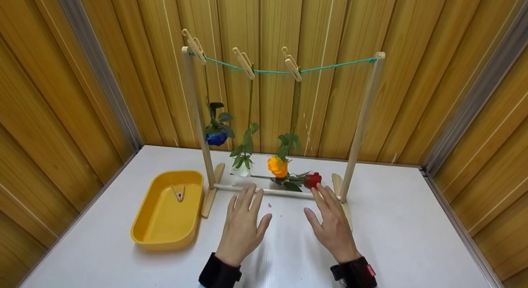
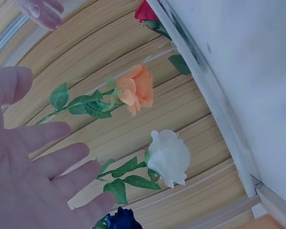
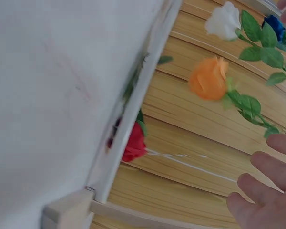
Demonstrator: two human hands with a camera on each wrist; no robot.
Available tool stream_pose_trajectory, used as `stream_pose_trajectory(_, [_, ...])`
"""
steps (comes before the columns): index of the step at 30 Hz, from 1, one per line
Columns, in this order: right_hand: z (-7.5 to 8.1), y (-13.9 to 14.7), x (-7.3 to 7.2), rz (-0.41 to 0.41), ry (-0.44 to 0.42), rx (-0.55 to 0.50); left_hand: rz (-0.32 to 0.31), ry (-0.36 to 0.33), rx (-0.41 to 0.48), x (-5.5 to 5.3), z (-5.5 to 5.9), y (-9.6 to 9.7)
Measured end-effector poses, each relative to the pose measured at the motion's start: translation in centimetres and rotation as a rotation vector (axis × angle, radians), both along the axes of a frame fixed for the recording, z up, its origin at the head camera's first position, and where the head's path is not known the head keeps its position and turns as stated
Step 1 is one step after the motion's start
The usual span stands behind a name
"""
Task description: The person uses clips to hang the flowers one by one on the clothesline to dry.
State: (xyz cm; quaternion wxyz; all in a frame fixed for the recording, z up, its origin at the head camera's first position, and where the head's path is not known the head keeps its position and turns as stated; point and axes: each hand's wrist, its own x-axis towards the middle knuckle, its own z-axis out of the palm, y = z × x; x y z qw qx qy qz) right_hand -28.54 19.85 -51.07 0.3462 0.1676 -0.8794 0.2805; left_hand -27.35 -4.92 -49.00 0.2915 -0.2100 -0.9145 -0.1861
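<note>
My left hand (image 1: 243,228) and right hand (image 1: 333,228) hover palm down in front of a wooden frame, fingers spread and straight, holding nothing. Three artificial roses hang upside down from a teal cord (image 1: 338,65), each by a clothespin: a blue rose (image 1: 216,138) at left, a white rose (image 1: 241,169) in the middle, an orange-yellow rose (image 1: 278,167) to its right. Behind the frame's bottom bar (image 1: 284,192) a red rose (image 1: 312,180) lies on the table, nearest my right fingertips. The left wrist view shows the orange rose (image 2: 136,89) and white rose (image 2: 169,157) beyond my left fingers.
A yellow tray (image 1: 140,222) stands left of the frame with a wooden clothespin (image 1: 179,194) inside. The frame's posts (image 1: 363,127) rise at both sides on wooden feet. Wood-patterned walls (image 1: 453,94) enclose the white table (image 1: 412,230) behind and at the sides.
</note>
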Motion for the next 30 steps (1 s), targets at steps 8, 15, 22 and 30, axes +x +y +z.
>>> stream_pose_trajectory(8, [-1.4,-0.4,0.2,-0.025,-0.086,0.038,0.008,-0.026,-0.079,-0.3,-1.2,0.3])
stream_pose_trajectory(15, [-1.9,-1.4,0.3,0.008,-0.134,0.065,0.021,-0.083,-0.063,-0.4,-1.4,-0.1])
stream_pose_trajectory(22, [-2.0,-2.4,0.5,0.033,-0.174,0.096,0.047,-0.13,-0.045,-0.7,-1.0,-0.8])
stream_pose_trajectory(30, [-2.1,-3.5,0.5,0.067,-0.207,0.113,0.075,-0.102,0.007,-1.0,-0.7,-2.3])
